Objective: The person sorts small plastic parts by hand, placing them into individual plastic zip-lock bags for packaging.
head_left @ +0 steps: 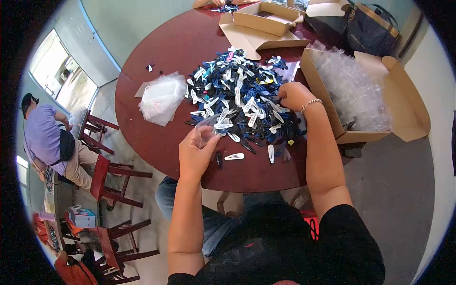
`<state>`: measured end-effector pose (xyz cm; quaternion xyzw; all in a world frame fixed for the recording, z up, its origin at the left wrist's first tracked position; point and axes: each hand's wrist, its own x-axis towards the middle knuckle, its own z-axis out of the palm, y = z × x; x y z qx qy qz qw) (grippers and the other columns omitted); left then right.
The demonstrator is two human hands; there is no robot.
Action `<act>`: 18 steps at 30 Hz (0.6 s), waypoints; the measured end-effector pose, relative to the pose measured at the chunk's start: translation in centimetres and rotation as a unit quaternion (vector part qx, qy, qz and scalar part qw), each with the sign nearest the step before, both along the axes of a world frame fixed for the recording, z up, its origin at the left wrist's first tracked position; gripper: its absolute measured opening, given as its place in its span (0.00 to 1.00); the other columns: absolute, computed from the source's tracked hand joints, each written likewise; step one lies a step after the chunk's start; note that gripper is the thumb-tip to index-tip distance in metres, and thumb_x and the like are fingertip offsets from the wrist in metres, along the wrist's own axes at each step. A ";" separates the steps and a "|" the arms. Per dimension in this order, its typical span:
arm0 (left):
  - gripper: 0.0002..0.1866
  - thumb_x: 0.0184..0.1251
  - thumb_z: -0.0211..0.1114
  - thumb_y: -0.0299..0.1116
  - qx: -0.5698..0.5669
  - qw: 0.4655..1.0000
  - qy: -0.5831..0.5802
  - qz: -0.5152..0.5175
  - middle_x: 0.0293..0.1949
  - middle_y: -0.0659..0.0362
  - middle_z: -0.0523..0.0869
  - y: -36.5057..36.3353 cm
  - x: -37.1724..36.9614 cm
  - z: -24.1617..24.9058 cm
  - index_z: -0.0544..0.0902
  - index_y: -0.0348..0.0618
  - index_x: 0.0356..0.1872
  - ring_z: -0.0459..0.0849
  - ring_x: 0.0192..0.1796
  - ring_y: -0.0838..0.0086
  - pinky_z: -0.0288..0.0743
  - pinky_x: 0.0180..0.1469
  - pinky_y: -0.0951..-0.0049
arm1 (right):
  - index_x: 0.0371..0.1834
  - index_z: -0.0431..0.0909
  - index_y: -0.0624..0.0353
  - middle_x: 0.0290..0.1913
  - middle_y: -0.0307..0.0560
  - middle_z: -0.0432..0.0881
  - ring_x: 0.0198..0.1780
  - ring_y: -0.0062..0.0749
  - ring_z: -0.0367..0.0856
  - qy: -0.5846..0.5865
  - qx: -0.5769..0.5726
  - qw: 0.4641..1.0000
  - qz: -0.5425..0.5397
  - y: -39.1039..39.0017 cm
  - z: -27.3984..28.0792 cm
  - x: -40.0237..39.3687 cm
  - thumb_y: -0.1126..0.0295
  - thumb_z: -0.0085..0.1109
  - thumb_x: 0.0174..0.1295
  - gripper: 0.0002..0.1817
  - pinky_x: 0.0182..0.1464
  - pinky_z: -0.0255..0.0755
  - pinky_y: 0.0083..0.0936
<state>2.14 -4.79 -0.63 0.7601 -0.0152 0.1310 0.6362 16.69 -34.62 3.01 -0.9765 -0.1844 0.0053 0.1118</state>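
A large heap of hair clips (237, 90), mostly white, dark blue and black, lies on the round dark red table (156, 52). My left hand (198, 147) pinches a clear plastic bag (207, 128) at the heap's near left edge. At the heap's right side, my right hand (295, 96) has its fingers curled down among the clips; what they hold is hidden. Between my arms, a white clip (234, 156) and another white clip (271, 154) lie near the table's front edge. A stack of clear bags (164, 97) is left of the heap.
An open cardboard box (327, 104) full of clear bags stands right of my right forearm. Another cardboard box (261, 21) and a dark bag (370, 31) are at the back. Another person's hands show at the far edge. A seated person (45, 128) and red stools (109, 178) are left.
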 end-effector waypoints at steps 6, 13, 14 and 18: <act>0.13 0.58 0.72 0.24 0.037 0.999 -0.021 0.010 0.37 0.60 0.84 -0.6 -0.3 0.7 0.81 0.34 0.43 0.82 0.38 0.82 0.78 0.42 0.80 | 0.36 0.82 0.64 0.33 0.48 0.84 0.35 0.35 0.83 -0.064 0.241 0.967 0.048 2.3 5.3 -4.9 0.72 0.66 0.53 0.10 0.42 0.77 0.28; 0.16 0.56 0.74 0.27 0.073 0.997 -0.027 0.016 0.34 0.63 0.86 -0.4 0.0 -0.2 0.82 0.37 0.45 0.83 0.37 0.83 0.78 0.41 0.78 | 0.42 0.80 0.63 0.35 0.45 0.81 0.35 0.28 0.82 -0.057 0.387 0.887 0.246 10.1 6.9 -11.1 0.78 0.64 0.56 0.10 0.37 0.76 0.22; 0.16 0.56 0.74 0.27 0.061 0.998 -0.031 0.010 0.34 0.63 0.86 -0.5 0.0 -0.2 0.82 0.37 0.45 0.83 0.37 0.83 0.78 0.41 0.78 | 0.42 0.80 0.63 0.34 0.47 0.81 0.33 0.32 0.83 -0.079 0.368 0.888 0.266 11.2 6.6 -11.5 0.79 0.64 0.55 0.11 0.36 0.76 0.25; 0.15 0.58 0.72 0.25 -0.060 0.997 -0.019 -0.035 0.36 0.62 0.86 -0.4 0.0 -0.2 0.81 0.35 0.46 0.82 0.38 0.83 0.78 0.41 0.79 | 0.45 0.81 0.63 0.37 0.50 0.83 0.33 0.35 0.84 -0.120 0.383 0.873 0.279 13.5 4.4 -11.2 0.77 0.65 0.55 0.13 0.37 0.77 0.26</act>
